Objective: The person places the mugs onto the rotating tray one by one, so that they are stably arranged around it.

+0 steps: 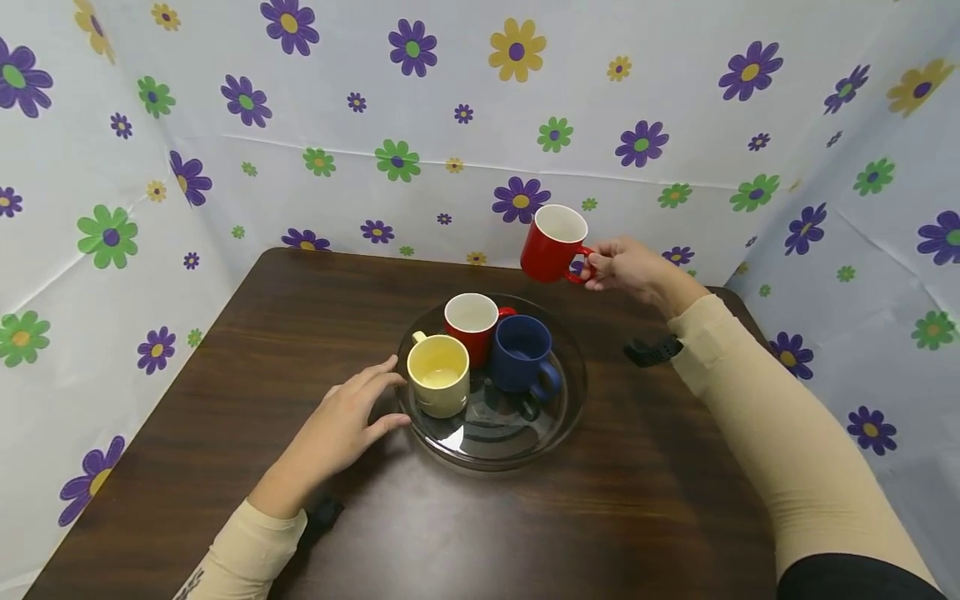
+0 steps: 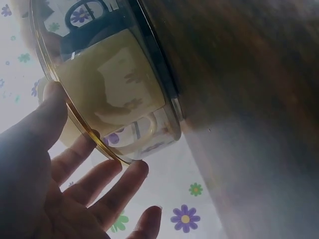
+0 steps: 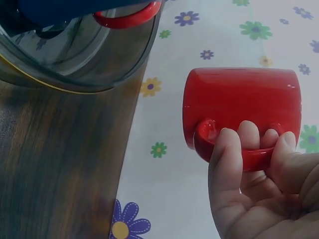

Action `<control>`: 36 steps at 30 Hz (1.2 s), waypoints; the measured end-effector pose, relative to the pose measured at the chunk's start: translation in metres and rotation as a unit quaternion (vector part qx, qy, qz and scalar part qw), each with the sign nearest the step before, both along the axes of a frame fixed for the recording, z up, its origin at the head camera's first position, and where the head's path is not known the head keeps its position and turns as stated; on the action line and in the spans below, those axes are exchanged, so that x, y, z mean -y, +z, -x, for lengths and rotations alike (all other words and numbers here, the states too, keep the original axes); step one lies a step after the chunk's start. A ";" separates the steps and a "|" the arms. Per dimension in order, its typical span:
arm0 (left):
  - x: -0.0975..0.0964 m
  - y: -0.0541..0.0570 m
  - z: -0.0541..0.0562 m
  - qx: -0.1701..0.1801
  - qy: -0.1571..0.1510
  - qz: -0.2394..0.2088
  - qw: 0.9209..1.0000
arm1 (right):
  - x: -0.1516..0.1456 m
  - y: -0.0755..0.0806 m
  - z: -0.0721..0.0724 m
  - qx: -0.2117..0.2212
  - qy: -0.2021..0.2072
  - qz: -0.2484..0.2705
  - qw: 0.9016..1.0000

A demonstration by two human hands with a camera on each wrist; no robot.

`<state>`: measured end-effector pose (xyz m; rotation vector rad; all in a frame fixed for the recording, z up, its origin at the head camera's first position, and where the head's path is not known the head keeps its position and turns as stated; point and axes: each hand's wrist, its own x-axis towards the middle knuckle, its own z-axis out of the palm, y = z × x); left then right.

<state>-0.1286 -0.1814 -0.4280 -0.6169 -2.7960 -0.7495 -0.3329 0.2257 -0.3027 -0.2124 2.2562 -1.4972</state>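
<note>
My right hand [image 1: 626, 271] grips the handle of a red mug [image 1: 546, 250] with a white inside, raised behind the right back part of a round glass dish [image 1: 517, 446]. In the right wrist view the fingers curl through the red handle [image 3: 256, 158]. Spread fingers and thumb of my left hand [image 1: 348, 417] rest at the dish's left rim, beside a yellow mug [image 1: 441, 392]. A blue mug [image 1: 517, 354] and another red mug [image 1: 471, 321] stand close to the yellow one in the dish, all upright. In the left wrist view the fingertips touch the glass rim [image 2: 84, 127].
The dish stands on a dark brown wooden table [image 1: 600, 517]. A white cloth [image 1: 450, 208] with purple, green and yellow flowers hangs behind the table and along both sides. Dark straps [image 1: 652, 352] circle the wrists near the sleeves.
</note>
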 end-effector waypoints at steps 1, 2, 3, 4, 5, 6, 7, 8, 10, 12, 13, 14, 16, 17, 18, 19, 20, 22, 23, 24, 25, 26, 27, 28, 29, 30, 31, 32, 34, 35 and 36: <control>0.001 0.000 0.000 -0.003 0.000 0.001 1.000 | 0.000 0.001 -0.003 -0.001 0.000 0.001 1.000; 0.001 0.000 0.000 -0.005 0.000 0.000 1.000 | -0.001 0.001 -0.005 -0.001 0.001 0.002 1.000; 0.002 0.000 0.001 -0.008 -0.002 -0.001 1.000 | -0.001 0.002 -0.007 -0.001 0.002 0.003 1.000; 0.002 -0.001 0.001 -0.012 -0.003 -0.003 1.000 | -0.002 0.004 -0.010 -0.003 0.003 0.002 1.000; 0.002 -0.001 0.001 -0.014 -0.004 -0.005 1.000 | -0.002 0.005 -0.012 -0.005 0.003 -0.001 1.000; 0.001 -0.001 0.002 -0.017 -0.006 -0.007 1.000 | -0.003 0.006 -0.015 -0.006 0.002 -0.003 1.000; 0.001 -0.001 0.002 -0.021 -0.008 -0.008 1.000 | -0.003 0.008 -0.017 -0.009 0.004 -0.006 1.000; 0.001 -0.001 0.002 -0.025 -0.011 -0.009 1.000 | -0.003 0.010 -0.019 -0.012 0.005 -0.007 1.000; 0.001 -0.001 0.002 -0.032 -0.015 -0.014 0.999 | -0.004 0.012 -0.023 -0.015 0.004 -0.008 1.000; 0.001 -0.001 0.002 -0.041 -0.020 -0.020 0.999 | -0.005 0.014 -0.026 -0.019 0.008 -0.006 1.000; 0.000 -0.001 0.002 -0.046 -0.023 -0.022 0.998 | -0.005 0.014 -0.027 -0.020 0.010 -0.005 1.000; 0.000 -0.001 0.002 -0.050 -0.026 -0.024 0.998 | -0.005 0.014 -0.029 -0.020 0.010 -0.003 1.000; 0.000 -0.002 0.002 -0.057 -0.030 -0.027 0.998 | -0.005 0.015 -0.032 -0.023 0.013 -0.001 1.000; 0.000 -0.002 0.002 -0.061 -0.032 -0.027 0.997 | -0.005 0.015 -0.033 -0.025 0.014 0.000 1.000; 0.000 -0.002 0.002 -0.065 -0.034 -0.028 0.997 | -0.005 0.016 -0.035 -0.027 0.016 0.001 1.000; 0.000 -0.002 0.002 -0.067 -0.036 -0.028 0.997 | -0.006 0.016 -0.037 -0.029 0.017 0.000 0.999; 0.000 -0.001 0.002 -0.069 -0.036 -0.028 0.997 | -0.006 0.017 -0.038 -0.033 0.020 0.000 0.999; 0.000 -0.002 0.003 -0.073 -0.039 -0.029 0.996 | -0.007 0.018 -0.041 -0.038 0.023 0.003 0.999; 0.000 -0.002 0.003 -0.074 -0.040 -0.029 0.996 | -0.007 0.019 -0.043 -0.041 0.024 0.003 0.999; 0.000 -0.003 0.004 -0.076 -0.041 -0.029 0.996 | -0.008 0.019 -0.045 -0.044 0.024 0.004 0.999; 0.000 -0.003 0.004 -0.077 -0.043 -0.029 0.996 | -0.008 0.020 -0.047 -0.045 0.025 0.007 0.999; 0.001 -0.003 0.004 -0.078 -0.043 -0.029 0.996 | -0.009 0.021 -0.049 -0.046 0.026 0.010 0.999; 0.001 -0.004 0.005 -0.080 -0.045 -0.029 0.995 | -0.010 0.021 -0.051 -0.048 0.026 0.013 0.998; 0.001 -0.004 0.005 -0.082 -0.047 -0.029 0.995 | -0.010 0.021 -0.052 -0.049 0.027 0.016 0.998; 0.001 -0.004 0.005 -0.084 -0.048 -0.028 0.995 | -0.011 0.022 -0.054 -0.051 0.028 0.017 0.998; 0.001 -0.004 0.005 -0.086 -0.050 -0.028 0.995 | -0.011 0.022 -0.056 -0.051 0.029 0.021 0.998; 0.001 -0.004 0.005 -0.088 -0.052 -0.028 0.994 | -0.011 0.022 -0.058 -0.052 0.033 0.023 0.998; 0.001 -0.004 0.005 -0.090 -0.054 -0.029 0.994 | -0.011 0.023 -0.060 -0.055 0.035 0.022 0.998; 0.001 -0.004 0.005 -0.094 -0.057 -0.030 0.993 | -0.011 0.024 -0.065 -0.058 0.041 0.020 0.997; 0.001 -0.004 0.005 -0.096 -0.059 -0.031 0.993 | -0.011 0.025 -0.068 -0.060 0.043 0.018 0.997; 0.001 -0.004 0.005 -0.099 -0.061 -0.031 0.993 | -0.011 0.026 -0.071 -0.062 0.046 0.017 0.997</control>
